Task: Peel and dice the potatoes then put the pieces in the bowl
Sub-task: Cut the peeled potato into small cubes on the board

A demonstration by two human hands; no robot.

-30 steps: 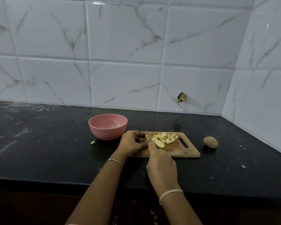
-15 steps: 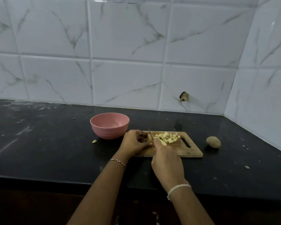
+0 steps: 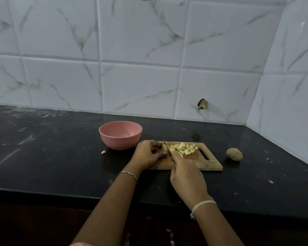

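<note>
The potato piece (image 3: 164, 148) is gripped steady on the board (image 3: 203, 164) by the left hand (image 3: 148, 154). The knife (image 3: 168, 149) is grasped by the right hand (image 3: 187, 173).

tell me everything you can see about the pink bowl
The pink bowl is round and deep, matte like plastic, with ridges around its lower wall. It stands upright on the black counter, left of the wooden cutting board, and what shows of its inside is empty. Nothing else touches it; a stray potato bit lies apart on its near left.

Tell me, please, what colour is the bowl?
The bowl is pink; the head view shows it best.
</note>
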